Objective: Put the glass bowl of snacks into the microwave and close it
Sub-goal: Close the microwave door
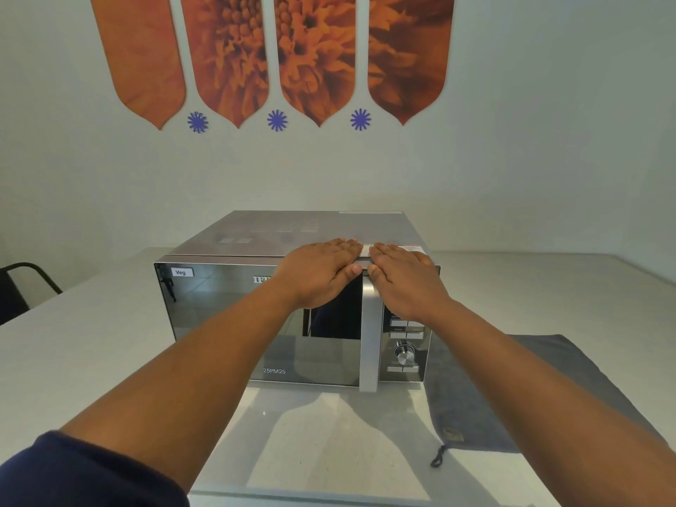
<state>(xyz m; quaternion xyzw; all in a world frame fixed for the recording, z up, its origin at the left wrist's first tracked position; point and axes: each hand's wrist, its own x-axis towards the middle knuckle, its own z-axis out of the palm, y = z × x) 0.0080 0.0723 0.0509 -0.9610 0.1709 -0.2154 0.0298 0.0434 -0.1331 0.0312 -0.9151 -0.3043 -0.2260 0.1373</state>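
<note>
A silver microwave (pixel 226 316) with a mirrored door stands on the white counter, its door shut. Its vertical handle (pixel 370 342) runs down the right side of the door. My left hand (pixel 322 272) lies flat on the top front edge, fingers on the roof and thumb on the door face. My right hand (pixel 402 276) rests beside it the same way, above the control panel (pixel 404 354). Neither hand holds anything. No glass bowl is visible; the mirrored door hides the inside.
A grey cloth (pixel 512 389) with a hanging loop lies on the counter (pixel 73 345) to the right of the microwave. A dark chair (pixel 22 287) stands at the far left. The wall behind carries orange flower decals.
</note>
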